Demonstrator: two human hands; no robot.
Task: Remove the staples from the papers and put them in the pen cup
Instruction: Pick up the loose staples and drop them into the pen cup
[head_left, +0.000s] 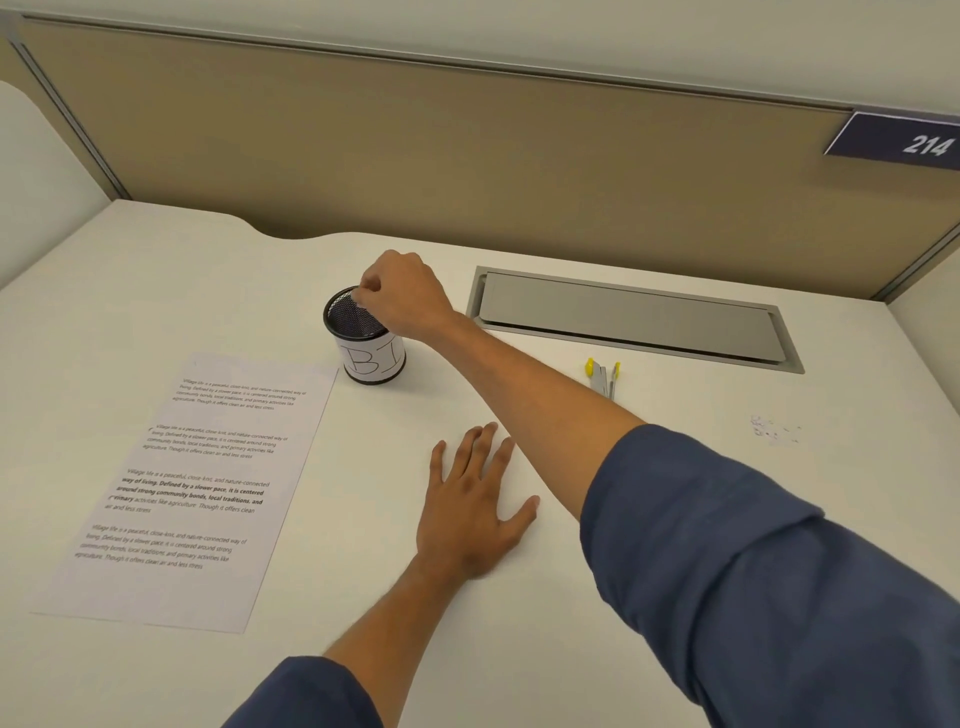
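Observation:
A black mesh pen cup (366, 338) with a white label stands on the white desk (156, 291). My right hand (400, 296) hovers over the cup's rim with fingertips pinched together; whatever they pinch is too small to see. My left hand (475, 509) rests flat on the desk, fingers spread. A printed sheet of paper (192, 493) lies to the left, just in front of the cup. A staple remover with yellow tips (602, 376) lies to the right, beyond my right forearm.
A grey cable hatch (634, 317) is set into the desk at the back right. A beige partition (467, 156) with a "214" sign (904, 140) closes the far side. Small specks (774, 428) lie on the desk at the right.

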